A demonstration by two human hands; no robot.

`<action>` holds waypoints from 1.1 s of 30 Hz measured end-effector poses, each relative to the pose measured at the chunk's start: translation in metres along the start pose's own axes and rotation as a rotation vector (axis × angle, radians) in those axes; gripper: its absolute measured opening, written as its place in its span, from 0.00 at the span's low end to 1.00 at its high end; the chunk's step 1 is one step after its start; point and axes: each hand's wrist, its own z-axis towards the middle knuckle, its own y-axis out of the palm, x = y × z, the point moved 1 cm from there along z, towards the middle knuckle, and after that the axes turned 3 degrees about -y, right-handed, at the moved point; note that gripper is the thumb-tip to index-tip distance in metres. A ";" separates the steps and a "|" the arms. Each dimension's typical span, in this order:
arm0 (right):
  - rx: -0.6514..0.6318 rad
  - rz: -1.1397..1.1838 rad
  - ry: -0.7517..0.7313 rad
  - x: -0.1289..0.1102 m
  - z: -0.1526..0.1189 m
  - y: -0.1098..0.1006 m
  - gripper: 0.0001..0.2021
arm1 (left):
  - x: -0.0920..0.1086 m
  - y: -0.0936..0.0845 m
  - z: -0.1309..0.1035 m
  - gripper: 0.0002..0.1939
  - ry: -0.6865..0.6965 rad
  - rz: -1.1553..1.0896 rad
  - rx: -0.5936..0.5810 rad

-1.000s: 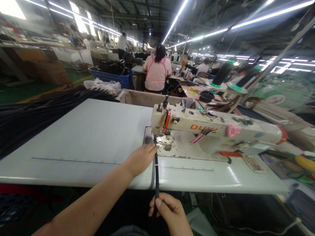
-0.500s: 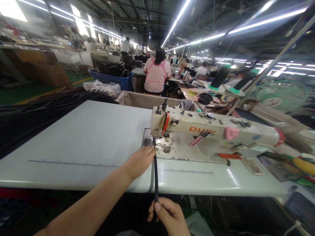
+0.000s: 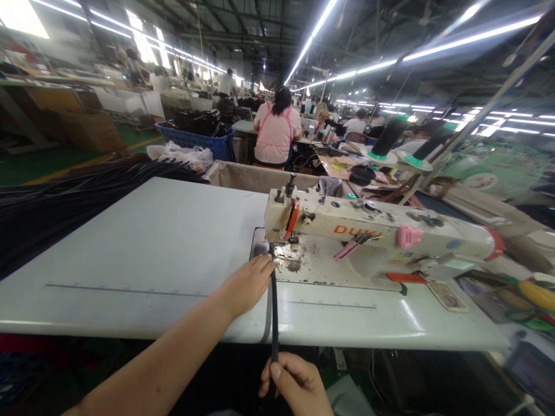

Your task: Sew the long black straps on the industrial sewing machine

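A narrow black strap [image 3: 274, 312] runs from under the presser foot of a white sewing machine [image 3: 321, 214], across the table's front edge and down toward me. Close in front of the needle area, my left hand [image 3: 251, 283] rests over the strap with its fingers together and the fingertips at its edge; the thumb is hidden. Below the table edge, my right hand [image 3: 297, 378] pinches the same strap between thumb and fingers. The strap's lower end disappears in the dark by my lap.
The white table [image 3: 143, 242] carries a printed ruler line. Many black strips [image 3: 87, 202] lie heaped at the left. Thread cones [image 3: 388, 138] stand behind the machine, and pink-handled tweezers [image 3: 349, 248] sit on its body. A co-worker [image 3: 277, 130] sits ahead, beside a blue crate [image 3: 195, 138].
The lower stretch of strap and my right hand have shifted very slightly left. My left hand keeps its place by the presser foot.
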 end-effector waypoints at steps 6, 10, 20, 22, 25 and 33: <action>-0.035 0.034 -0.008 0.006 0.001 -0.003 0.25 | 0.000 0.000 -0.001 0.12 -0.008 -0.003 0.010; -0.030 0.036 -0.028 0.008 0.002 -0.002 0.24 | 0.002 0.000 -0.002 0.11 0.012 0.030 -0.005; 0.051 -0.068 -0.132 0.012 0.007 -0.001 0.21 | 0.000 0.000 -0.004 0.10 0.026 -0.001 -0.009; 0.072 -0.066 -0.094 0.006 0.008 -0.002 0.20 | 0.000 0.001 -0.004 0.10 0.028 -0.014 -0.010; 0.118 0.005 -0.011 -0.003 0.012 0.002 0.20 | 0.001 0.001 -0.003 0.10 0.032 -0.005 -0.031; 0.164 -0.089 0.010 -0.016 0.025 0.017 0.17 | 0.002 -0.002 -0.003 0.11 0.024 -0.009 -0.047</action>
